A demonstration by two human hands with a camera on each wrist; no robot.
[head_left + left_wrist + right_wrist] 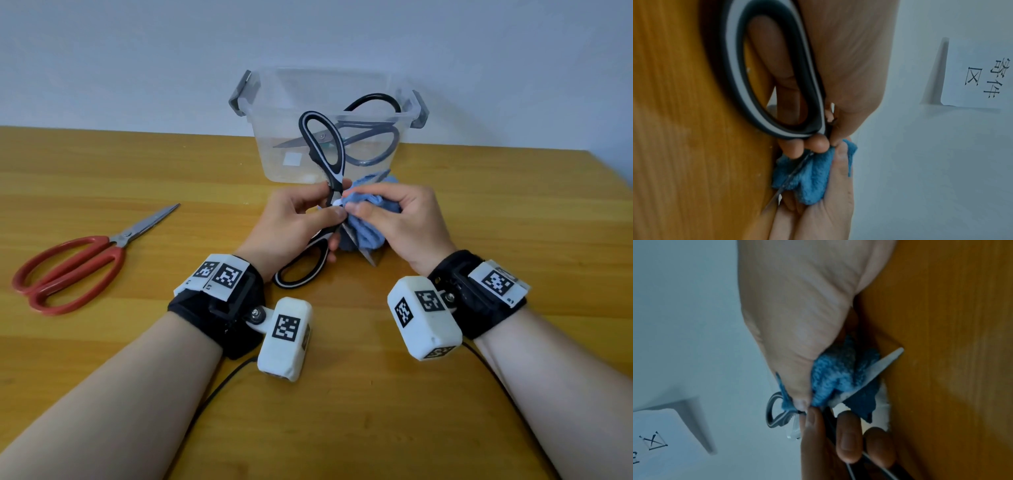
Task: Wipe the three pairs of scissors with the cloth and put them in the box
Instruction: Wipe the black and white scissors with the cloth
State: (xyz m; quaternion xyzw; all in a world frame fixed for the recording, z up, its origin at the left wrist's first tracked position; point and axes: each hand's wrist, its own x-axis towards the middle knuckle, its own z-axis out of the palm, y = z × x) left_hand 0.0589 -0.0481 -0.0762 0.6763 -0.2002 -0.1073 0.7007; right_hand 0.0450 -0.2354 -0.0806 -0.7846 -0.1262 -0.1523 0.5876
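Note:
My left hand (301, 219) grips black-and-white scissors (325, 150) near the pivot, with the handles spread wide, one loop up and one down near my wrist. My right hand (394, 219) holds a bunched blue cloth (366, 233) pressed around the blades beside the pivot. A blade tip (371, 260) pokes out below the cloth. In the left wrist view the lower handle loop (735, 65) fills the frame above the cloth (809, 178). The right wrist view shows the cloth (834, 374) against a bright blade (885, 360). Black-handled scissors (373, 137) lie in the clear box (291, 113). Red scissors (78, 263) lie at the left.
The wooden table (342, 411) stretches around my hands, with the clear plastic box and its grey latches (243, 92) at the back against a pale wall. Cables run from the wrist cameras toward me.

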